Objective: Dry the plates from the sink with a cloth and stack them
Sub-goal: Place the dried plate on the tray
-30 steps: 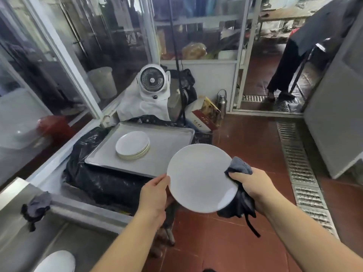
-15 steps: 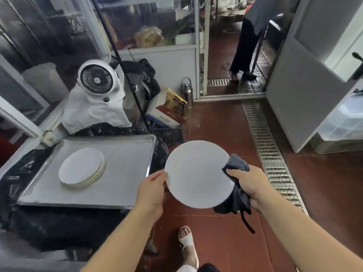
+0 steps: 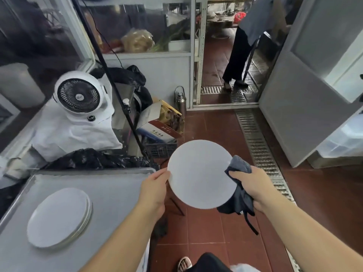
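metal tray point(image 3: 110, 185) at 8 o'clock, on the desk | stack of plates point(image 3: 59, 216) on its near-left part | white plate point(image 3: 200, 173) mid-air over red floor, centre | cloth point(image 3: 238, 195) at plate's 3 o'clock edge | left hand point(image 3: 154, 190) pinches plate rim at 9 o'clock | right hand point(image 3: 253, 188) curled round cloth, pressing it to plate
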